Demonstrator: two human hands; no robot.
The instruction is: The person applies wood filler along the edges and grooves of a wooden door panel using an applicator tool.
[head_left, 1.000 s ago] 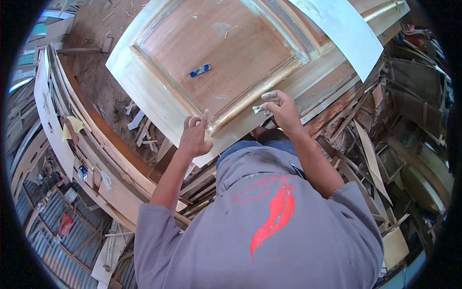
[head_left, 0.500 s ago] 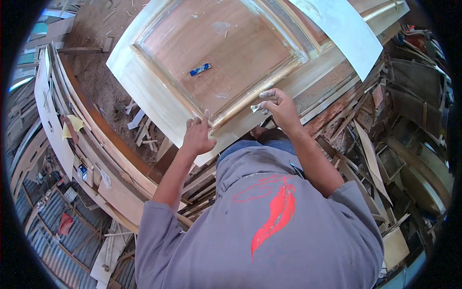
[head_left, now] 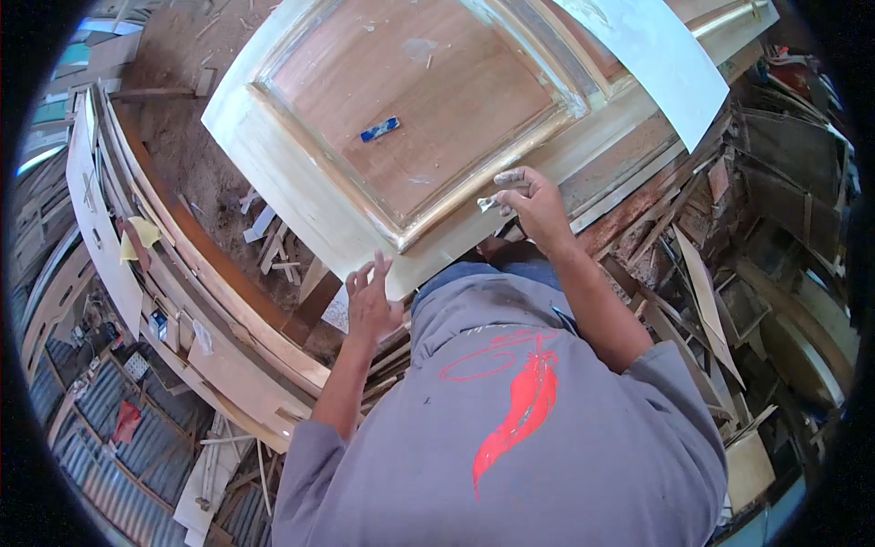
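A wooden panel door (head_left: 301, 196) with raised golden-brown moulding lies in front of me. My left hand (head_left: 369, 301) hovers at the door's near edge, fingers spread and holding nothing. Over the near moulding (head_left: 483, 196), my right hand (head_left: 533, 205) pinches a small whitish crumpled piece (head_left: 486, 204) between thumb and fingers; its exact kind I cannot tell. Pale smears mark the right fingertips. On the recessed panel lies a small blue-and-white strip (head_left: 380, 129), out of reach of both hands.
A white sheet (head_left: 652, 64) covers the door's right part. Curved boards (head_left: 200, 264) lean along the left, with a yellow scrap (head_left: 139, 241) on them. Offcuts (head_left: 278, 251) litter the dirt floor, and stacked wood (head_left: 702, 301) crowds the right.
My left hand has lifted off the moulding corner and drawn back toward me, uncovering that corner. My right hand stays nearly in place with the whitish piece.
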